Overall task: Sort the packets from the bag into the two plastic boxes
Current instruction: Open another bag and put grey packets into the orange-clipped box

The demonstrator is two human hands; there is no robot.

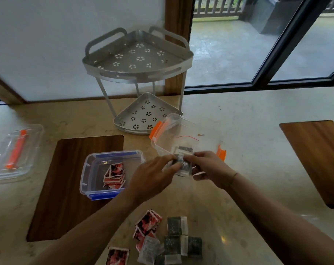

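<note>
No brand or legible writing is made out on any packet; the prints are too blurred. A small stack of dark packets (182,162) is pinched between both hands, the left hand (152,180) gripping its left side and the right hand (210,169) its right side, at the near rim of the orange-clipped box (183,136). The stack's long axis cannot be told, the fingers covering most of it. More dark packets are seen through the clear wall inside that box. The blue-clipped box (110,174) is set on a wooden inlay (72,188) to the left, its long axis running roughly away from the viewer; red packets (114,175) are piled inside, toward its right wall. On the counter (248,131), near the viewer, loose red packets (147,224) lie left of loose dark packets (178,240), the two groups touching. A clear lid (15,152) with an orange clip lies at far left. A two-tier metal rack (139,77) stands behind the boxes.
</note>
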